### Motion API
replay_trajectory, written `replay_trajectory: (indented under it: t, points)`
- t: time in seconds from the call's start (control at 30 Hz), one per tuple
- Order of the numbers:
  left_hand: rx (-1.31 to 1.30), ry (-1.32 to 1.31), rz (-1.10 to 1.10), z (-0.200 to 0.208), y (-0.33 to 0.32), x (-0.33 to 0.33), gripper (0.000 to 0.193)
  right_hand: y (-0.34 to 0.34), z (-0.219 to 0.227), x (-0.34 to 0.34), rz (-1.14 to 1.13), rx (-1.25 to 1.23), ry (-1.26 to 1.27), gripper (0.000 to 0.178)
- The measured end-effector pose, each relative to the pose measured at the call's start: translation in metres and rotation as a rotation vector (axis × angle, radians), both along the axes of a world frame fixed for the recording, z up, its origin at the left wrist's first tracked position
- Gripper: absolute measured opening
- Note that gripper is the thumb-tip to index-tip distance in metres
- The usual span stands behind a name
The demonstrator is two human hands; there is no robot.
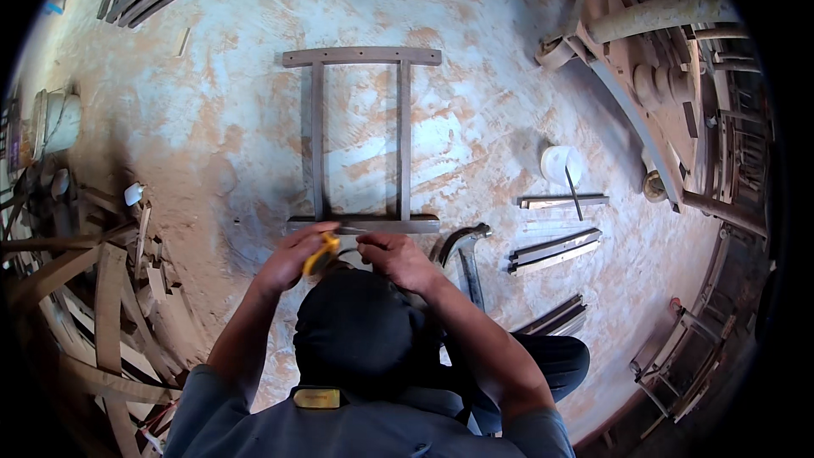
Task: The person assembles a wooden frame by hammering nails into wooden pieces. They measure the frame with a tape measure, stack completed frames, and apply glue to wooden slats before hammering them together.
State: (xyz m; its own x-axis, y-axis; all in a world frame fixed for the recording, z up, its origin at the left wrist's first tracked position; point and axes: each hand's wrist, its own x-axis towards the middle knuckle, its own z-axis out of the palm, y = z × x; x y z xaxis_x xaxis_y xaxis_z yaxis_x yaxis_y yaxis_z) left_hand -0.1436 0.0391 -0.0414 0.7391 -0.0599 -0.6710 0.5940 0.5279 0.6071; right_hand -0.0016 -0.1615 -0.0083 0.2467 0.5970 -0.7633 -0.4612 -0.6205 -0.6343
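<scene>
The pale, tan-mottled floor [487,106] serves as the work surface. A heap of brown timber offcuts [110,314] lies along its left edge.

The dark-brown, four-piece wooden frame [317,136] lies flat on the surface, well in from the left and right edges. Progress, as judged: both upright bars meet the far rail [363,56] and the near rail [398,226], so the basic outline is formed; whether the joints are fastened cannot be told. Three groups of narrow dark wooden strips [555,250] lie apart, toward the right edge, and are not fitted. The frame appears straight and roughly square; both rails overhang the bars, and the far rail bears small dark spots, possibly holes.

A claw hammer with a grey handle [472,276] lies beside the near rail's right end.

The right hand [394,259] has its fingers bent inward; whether it grips anything cannot be told. The left hand [291,258] grasps a yellow, rounded tool, probably a tape measure [320,254], just beside the near rail's left end.
</scene>
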Motion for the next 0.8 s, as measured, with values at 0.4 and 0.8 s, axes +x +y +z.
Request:
replay_trajectory:
  t: [0.4,0.8]
  points:
    - [0.665,-0.049,-0.51,0.008,-0.022,0.015,0.056,0.006,-0.014,0.014,0.048,-0.069,0.082,0.025]
    - [0.766,0.405,-0.459,-0.075,0.061,-0.214,0.022,-0.085,-0.01,0.183,-0.862,0.055,0.03,0.017]
